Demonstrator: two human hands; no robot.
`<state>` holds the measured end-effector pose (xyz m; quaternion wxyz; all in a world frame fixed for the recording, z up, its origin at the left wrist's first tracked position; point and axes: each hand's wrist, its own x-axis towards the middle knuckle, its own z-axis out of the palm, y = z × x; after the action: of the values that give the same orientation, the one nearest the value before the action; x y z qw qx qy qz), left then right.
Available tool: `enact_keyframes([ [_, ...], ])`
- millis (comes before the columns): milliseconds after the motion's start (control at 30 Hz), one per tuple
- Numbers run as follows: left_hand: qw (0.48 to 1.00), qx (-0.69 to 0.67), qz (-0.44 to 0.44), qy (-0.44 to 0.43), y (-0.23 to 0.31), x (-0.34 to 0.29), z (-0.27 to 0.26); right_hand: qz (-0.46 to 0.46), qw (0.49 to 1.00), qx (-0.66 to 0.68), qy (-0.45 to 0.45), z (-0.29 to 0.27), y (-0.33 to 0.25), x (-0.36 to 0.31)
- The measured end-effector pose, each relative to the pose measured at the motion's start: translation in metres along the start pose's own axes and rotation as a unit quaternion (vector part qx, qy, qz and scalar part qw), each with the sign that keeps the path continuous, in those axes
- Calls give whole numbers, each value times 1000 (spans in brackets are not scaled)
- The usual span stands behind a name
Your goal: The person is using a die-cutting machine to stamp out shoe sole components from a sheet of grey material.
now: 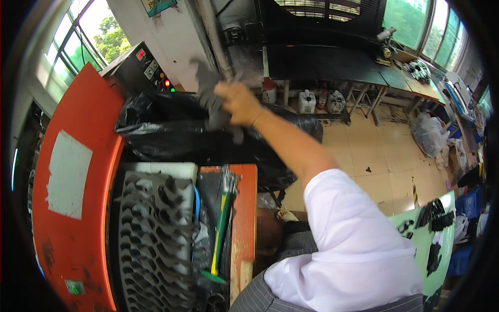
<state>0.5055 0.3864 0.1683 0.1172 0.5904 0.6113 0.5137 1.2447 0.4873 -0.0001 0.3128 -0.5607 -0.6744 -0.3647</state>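
My right hand (240,105) reaches forward over a black plastic bag (176,132), its fingers closed on a ragged dark grey piece (210,96) that looks like foam scrap. Motion blurs the piece, so its exact shape is unclear. Below and to the left lies a dark grey sheet cut full of curved holes (150,244), on the machine bed beside a pale block (186,170). A green-and-yellow-handled tool (222,223) rests just right of it on a dark surface. My left hand does not show.
An orange-red machine cover (99,119) curves along the left, with a control box (143,67) behind it. Black tables (322,62) stand at the back, white jugs (306,101) under them. At lower right is a pale green table (434,249) carrying black pieces.
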Motion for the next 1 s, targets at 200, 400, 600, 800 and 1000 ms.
enact_keyframes([
  [200,904,-391,-17,-175,134,-1,239,262,693,385,-550,152,-72,-138],
  [400,697,-494,-242,-459,192,-5,489,555,174,636,-507,130,-131,-236],
  [600,776,-312,-343,-427,155,-22,662,749,138,500,-412,83,-67,-283],
  [800,791,31,-299,-533,108,-46,667,845,177,471,-182,82,19,-312],
  [1000,620,60,-101,-776,123,-93,618,810,216,542,-54,124,58,-260],
])
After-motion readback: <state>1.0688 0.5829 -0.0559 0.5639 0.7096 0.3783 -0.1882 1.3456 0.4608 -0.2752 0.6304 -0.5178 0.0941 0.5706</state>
